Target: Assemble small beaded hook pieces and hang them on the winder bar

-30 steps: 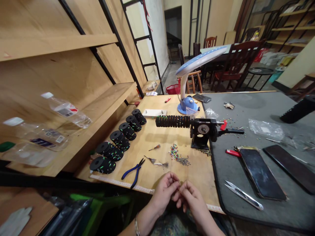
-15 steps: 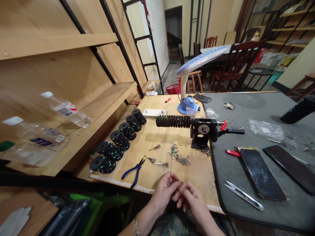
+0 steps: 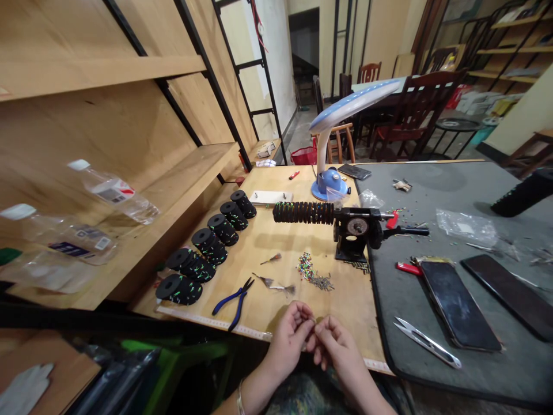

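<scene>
Both hands still together, fingertips pinched, barely moved.

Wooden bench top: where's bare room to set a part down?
Bare wood: between the black rolls and crank machine, beyond the feathery tufts; a narrower patch between the bead pile and grey mat. Crowded: the mat's near part, with phones and snips.

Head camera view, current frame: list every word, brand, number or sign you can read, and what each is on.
None reads with certainty.
Lower bottle's dark label: large white letters, too blurred to quote.
Upper bottle's red and white label: too small.
Round dial on the black machine: markings too small.
Marked strip along the table's front edge: too small.
</scene>
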`<state>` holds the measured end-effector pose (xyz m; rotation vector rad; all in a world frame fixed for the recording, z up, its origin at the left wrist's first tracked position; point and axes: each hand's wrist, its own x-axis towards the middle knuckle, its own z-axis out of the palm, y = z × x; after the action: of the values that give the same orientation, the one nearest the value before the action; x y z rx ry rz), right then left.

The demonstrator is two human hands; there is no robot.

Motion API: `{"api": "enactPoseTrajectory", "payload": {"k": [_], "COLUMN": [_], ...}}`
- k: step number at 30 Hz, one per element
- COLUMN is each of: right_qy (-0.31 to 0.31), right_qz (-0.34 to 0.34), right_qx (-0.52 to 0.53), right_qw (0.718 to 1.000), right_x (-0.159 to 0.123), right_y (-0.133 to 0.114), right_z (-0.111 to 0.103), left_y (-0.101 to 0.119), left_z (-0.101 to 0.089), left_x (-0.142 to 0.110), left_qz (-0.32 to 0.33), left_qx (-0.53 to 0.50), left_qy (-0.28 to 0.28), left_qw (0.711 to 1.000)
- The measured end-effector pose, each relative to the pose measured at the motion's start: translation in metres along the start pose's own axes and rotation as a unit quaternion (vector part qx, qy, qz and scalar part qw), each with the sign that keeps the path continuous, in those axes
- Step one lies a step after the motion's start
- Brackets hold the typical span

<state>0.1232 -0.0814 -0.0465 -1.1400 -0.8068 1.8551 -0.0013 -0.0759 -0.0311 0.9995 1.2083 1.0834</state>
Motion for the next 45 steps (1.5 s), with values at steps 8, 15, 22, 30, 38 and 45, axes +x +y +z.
{"api": "enactPoseTrajectory", "payload": {"k": [8,15,22,30,38,45], "right_qy": [0.016,-0.003,0.005,-0.029,-0.035,0.0], "right_qz": [-0.051,-0.078,-0.114,-0.211,-0.258,-0.355], "right_qx": [-0.049,-0.089,-0.152,-0.329,-0.442,-0.474], "right_qw": [0.997,0.993,0.982,0.92,0.858,0.806], "right_x": [0.001,-0.001,-0.004,0.002,0.003,0.006], "right_y": [0.0,-0.004,-0.01,-0.016,-0.026,-0.033], "right_z": [-0.004,-0.005,-0.005,-0.01,-0.015,-0.051], "left_y": [-0.001,0.004,0.012,0.026,0.047,0.09], "left_z": [-0.005,-0.007,-0.003,-0.008,-0.01,-0.03], "left_x": [-0.011,-0.014,-0.008,0.005,0.008,-0.002], "left_qz": [0.082,0.103,-0.009,0.029,-0.083,-0.079], "left_qx": [0.177,0.196,0.024,-0.004,-0.189,-0.349], "left_qy": [0.022,0.014,-0.035,-0.025,-0.06,-0.075], "left_qw": [0.981,0.975,0.999,0.999,0.977,0.931]}}
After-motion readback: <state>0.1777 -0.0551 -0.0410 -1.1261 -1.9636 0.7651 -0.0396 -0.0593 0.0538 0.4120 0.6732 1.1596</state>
